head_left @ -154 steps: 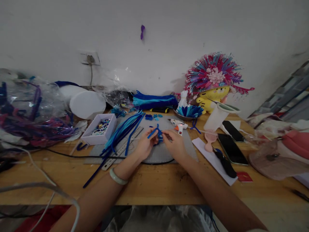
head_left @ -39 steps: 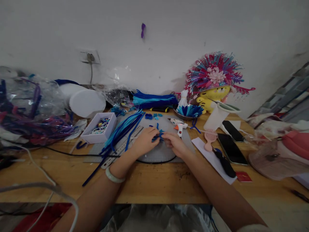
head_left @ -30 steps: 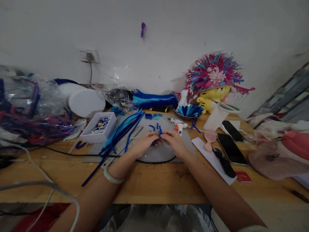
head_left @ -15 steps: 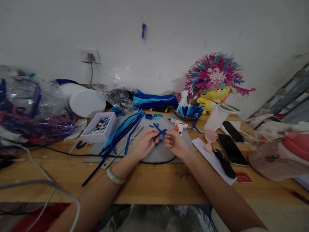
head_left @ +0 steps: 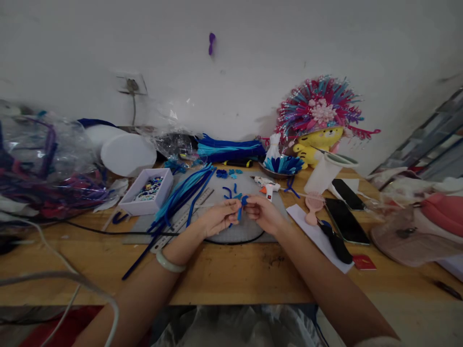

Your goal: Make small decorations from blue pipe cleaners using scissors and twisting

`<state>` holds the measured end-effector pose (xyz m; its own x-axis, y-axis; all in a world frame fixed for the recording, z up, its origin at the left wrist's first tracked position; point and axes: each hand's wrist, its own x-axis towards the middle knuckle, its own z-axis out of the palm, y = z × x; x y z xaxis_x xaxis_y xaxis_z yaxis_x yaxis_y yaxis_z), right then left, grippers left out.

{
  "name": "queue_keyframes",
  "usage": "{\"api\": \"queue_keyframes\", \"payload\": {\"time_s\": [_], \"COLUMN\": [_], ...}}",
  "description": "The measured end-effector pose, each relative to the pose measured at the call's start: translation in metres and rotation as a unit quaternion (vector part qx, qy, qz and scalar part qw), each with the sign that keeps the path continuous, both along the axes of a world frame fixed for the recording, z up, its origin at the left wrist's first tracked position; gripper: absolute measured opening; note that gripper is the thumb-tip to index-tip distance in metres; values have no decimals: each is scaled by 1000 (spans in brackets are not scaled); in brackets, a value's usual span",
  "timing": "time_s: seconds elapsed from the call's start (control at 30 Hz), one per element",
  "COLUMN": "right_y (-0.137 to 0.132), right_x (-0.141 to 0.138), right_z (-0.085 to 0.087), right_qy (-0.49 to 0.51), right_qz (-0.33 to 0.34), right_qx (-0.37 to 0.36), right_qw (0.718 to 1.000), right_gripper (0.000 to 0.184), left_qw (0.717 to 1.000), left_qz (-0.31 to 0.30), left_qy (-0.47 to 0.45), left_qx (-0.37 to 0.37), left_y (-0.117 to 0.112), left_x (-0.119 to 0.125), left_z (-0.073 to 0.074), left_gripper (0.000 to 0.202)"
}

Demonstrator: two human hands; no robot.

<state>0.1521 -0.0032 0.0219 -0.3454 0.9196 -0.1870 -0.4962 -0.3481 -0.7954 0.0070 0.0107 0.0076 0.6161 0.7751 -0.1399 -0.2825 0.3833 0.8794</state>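
My left hand [head_left: 222,216] and my right hand [head_left: 265,212] nearly meet above the grey cutting mat [head_left: 275,235]. Fingers of both are pinched on a small piece of blue pipe cleaner [head_left: 239,212]. One end of it points down between them, and a rounded blue part sits at my right fingertips. Just behind my fingers show short blue pipe cleaner pieces [head_left: 227,193], partly hidden by my hands. On the left of the mat a bundle of long blue pipe cleaners [head_left: 181,197] lies beside a metal ruler [head_left: 202,198]. A white glue gun [head_left: 268,187] rests behind my right hand.
A white box of beads [head_left: 132,205] stands left. Behind are a bundle of blue stems [head_left: 231,150], a bowl [head_left: 277,174] and a yellow plush toy [head_left: 320,142] with a colourful headdress [head_left: 318,103]. Phones [head_left: 345,221] and a pink brush [head_left: 314,207] lie right. A black cable crosses the mat.
The blue pipe cleaner between my hands has turned; its end now points down, where crossing blue ends stuck up at the left fingertips before. My left hand has dropped slightly.
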Motion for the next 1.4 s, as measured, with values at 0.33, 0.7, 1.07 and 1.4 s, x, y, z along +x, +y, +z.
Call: {"api": "queue_keyframes", "payload": {"time_s": [0.33, 0.7, 1.07, 1.4], "right_y": [4, 5, 5, 2], "right_x": [-8, 0, 7, 6], "right_z": [-4, -8, -5, 1], "right_qy": [9, -256, -466, -327], "right_qz": [-42, -134, -129, -27], "right_qx": [-103, 166, 405, 218], "right_qw": [994, 943, 776, 919], "right_gripper": [25, 11, 7, 14], "left_qw": [702, 835, 799, 834], "left_qz": [193, 192, 170, 168], "left_qy": [414, 275, 306, 242], "left_qx": [546, 436, 489, 466], "left_y": [-2, 1, 2, 3], "left_x": [-2, 0, -7, -11], "left_z": [0, 1, 10, 11], "left_gripper": [9, 12, 8, 8]}}
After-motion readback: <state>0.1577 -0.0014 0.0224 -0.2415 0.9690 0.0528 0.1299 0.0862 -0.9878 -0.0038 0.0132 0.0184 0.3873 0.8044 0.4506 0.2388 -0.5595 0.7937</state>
